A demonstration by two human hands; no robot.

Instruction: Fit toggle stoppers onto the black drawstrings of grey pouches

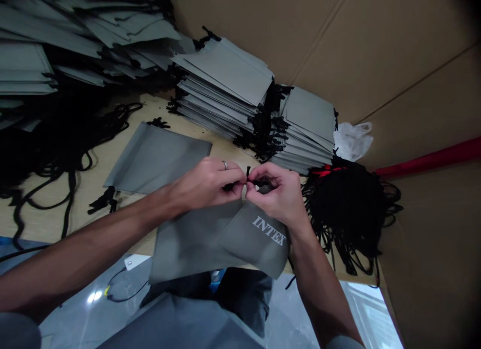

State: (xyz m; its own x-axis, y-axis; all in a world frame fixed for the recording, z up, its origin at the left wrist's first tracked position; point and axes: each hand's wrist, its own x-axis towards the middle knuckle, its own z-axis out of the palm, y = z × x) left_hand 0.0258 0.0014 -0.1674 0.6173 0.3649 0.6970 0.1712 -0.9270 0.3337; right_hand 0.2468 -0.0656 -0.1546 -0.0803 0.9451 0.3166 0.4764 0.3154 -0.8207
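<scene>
My left hand [225, 181] and my right hand [280, 191] meet fingertip to fingertip, both pinching a black drawstring cord [248, 171] whose short end pokes up between them. Below them hangs a grey drawstring bag [259, 238] with white "INTEX" lettering, draped over the table's front edge. A ring is on one finger of my left hand. Under my left wrist and just beyond it, another grey bag [154, 158] lies flat with black cord ends at its corners. Part of the cord is hidden inside my right fingers.
Two neat stacks of grey bags [225, 78] [308, 118] stand at the back. A messy heap of bags [86, 28] fills the far left, above loose black cords [78, 153]. On the right are a bundle of black cords [349, 208], a clear plastic bag [353, 141] and a cardboard wall [424, 88].
</scene>
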